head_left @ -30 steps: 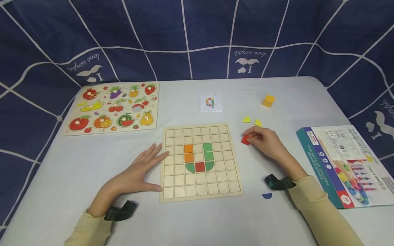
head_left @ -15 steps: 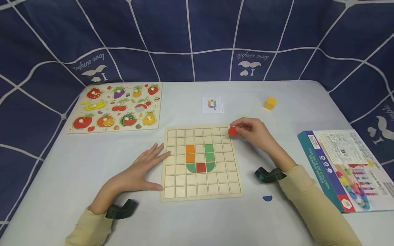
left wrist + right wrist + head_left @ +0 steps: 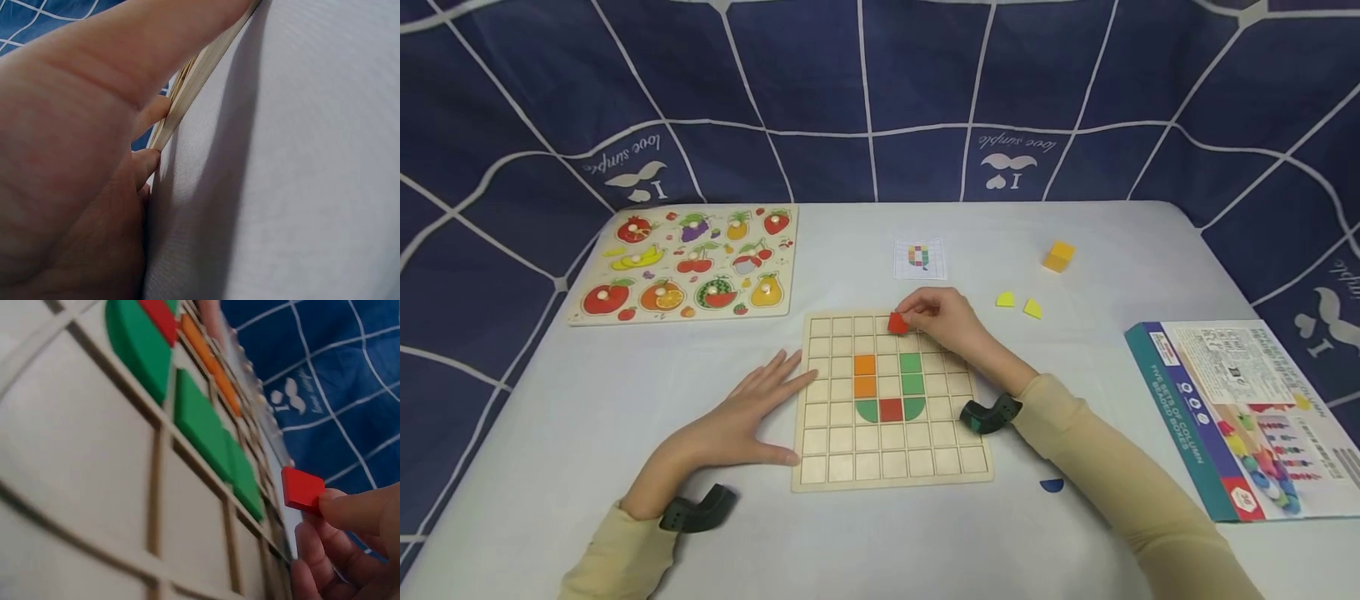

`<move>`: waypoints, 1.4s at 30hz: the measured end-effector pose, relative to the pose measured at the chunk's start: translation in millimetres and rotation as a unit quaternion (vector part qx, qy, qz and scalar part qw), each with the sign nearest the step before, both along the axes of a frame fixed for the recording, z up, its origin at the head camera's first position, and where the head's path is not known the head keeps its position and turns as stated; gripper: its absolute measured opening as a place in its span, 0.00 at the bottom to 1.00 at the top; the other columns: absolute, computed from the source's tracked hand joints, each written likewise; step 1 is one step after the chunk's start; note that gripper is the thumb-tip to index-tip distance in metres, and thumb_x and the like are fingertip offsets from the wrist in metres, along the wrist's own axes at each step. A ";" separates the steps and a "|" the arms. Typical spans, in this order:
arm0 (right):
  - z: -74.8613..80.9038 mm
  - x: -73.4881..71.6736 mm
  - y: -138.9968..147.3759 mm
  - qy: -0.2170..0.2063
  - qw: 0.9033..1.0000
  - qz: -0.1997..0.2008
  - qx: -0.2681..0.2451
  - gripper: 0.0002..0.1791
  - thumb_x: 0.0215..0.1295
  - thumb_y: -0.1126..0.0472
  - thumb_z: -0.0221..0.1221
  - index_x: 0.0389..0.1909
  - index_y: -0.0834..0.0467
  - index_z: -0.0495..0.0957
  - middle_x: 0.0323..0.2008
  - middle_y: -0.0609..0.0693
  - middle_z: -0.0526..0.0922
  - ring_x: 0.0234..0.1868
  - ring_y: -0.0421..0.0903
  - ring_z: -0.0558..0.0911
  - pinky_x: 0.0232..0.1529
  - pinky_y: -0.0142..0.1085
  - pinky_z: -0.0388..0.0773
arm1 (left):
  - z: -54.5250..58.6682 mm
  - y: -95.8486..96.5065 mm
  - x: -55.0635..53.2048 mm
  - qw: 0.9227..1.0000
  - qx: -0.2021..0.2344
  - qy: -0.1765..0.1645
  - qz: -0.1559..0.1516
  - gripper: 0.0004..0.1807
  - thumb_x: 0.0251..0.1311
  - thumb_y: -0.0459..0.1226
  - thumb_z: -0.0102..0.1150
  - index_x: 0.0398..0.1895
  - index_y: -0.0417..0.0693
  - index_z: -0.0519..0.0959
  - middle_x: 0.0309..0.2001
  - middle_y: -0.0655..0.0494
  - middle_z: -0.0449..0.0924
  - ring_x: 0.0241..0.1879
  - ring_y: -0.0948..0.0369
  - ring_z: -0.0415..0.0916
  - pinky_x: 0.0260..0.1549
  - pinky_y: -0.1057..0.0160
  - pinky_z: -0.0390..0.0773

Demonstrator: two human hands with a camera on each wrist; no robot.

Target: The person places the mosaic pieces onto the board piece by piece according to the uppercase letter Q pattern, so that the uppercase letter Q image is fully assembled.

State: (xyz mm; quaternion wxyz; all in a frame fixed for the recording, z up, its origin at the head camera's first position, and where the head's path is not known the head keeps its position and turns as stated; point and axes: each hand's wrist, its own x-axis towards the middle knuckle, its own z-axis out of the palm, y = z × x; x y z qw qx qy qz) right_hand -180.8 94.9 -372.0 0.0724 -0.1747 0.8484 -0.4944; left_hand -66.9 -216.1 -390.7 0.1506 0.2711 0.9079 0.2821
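My right hand (image 3: 946, 318) pinches a red square tile (image 3: 303, 489) between thumb and fingers, over the far rows of the wooden grid board (image 3: 835, 440). On that board lie two orange squares (image 3: 865, 376), two green squares (image 3: 912, 373), a red square (image 3: 891, 409) and two green quarter-round tiles (image 3: 867, 410). My left hand (image 3: 739, 421) is spread at the board's left edge, fingertips and thumb touching it. Its fingers also meet the board's side (image 3: 203, 72) in the left wrist view.
Two yellow quarter-round pieces (image 3: 1033, 309) lie right of the board. Behind it is a small pattern card (image 3: 920, 259). Also about are yellow-orange blocks (image 3: 1059, 257), a blue half-round piece (image 3: 1052, 485), a fruit puzzle (image 3: 685, 267) and a box (image 3: 1232, 417).
My right hand has carried the red tile leftward from beside the board to over its far rows. The yellow pieces show again behind it. My left hand has stayed at the board's edge.
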 end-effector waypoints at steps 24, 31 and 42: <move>-4.8 9.2 -14.1 0.044 0.993 0.061 0.086 0.04 0.60 0.65 0.62 0.33 0.55 0.84 0.33 0.44 0.81 0.37 0.44 0.75 0.43 0.38 0.71 | 2.8 0.8 0.0 1.000 -0.002 -0.002 -0.001 0.60 0.35 0.65 0.67 0.73 0.55 0.54 0.74 0.50 0.38 0.71 0.52 0.29 0.64 0.45 0.36; 4.4 8.6 14.1 0.047 0.997 0.023 0.057 0.07 0.63 0.64 0.60 0.38 0.60 0.83 0.35 0.49 0.82 0.36 0.46 0.75 0.39 0.39 0.72 | 1.7 1.1 0.1 1.000 0.005 -0.002 -0.001 0.59 0.35 0.64 0.68 0.73 0.55 0.54 0.74 0.50 0.38 0.71 0.52 0.29 0.64 0.44 0.36; 7.3 20.3 105.0 0.063 0.971 -0.215 0.082 0.11 0.66 0.62 0.54 0.44 0.63 0.80 0.43 0.56 0.79 0.40 0.48 0.72 0.25 0.39 0.71 | 0.4 0.8 -0.7 1.000 0.006 0.000 -0.003 0.59 0.35 0.65 0.67 0.73 0.55 0.54 0.73 0.49 0.38 0.71 0.51 0.29 0.64 0.44 0.36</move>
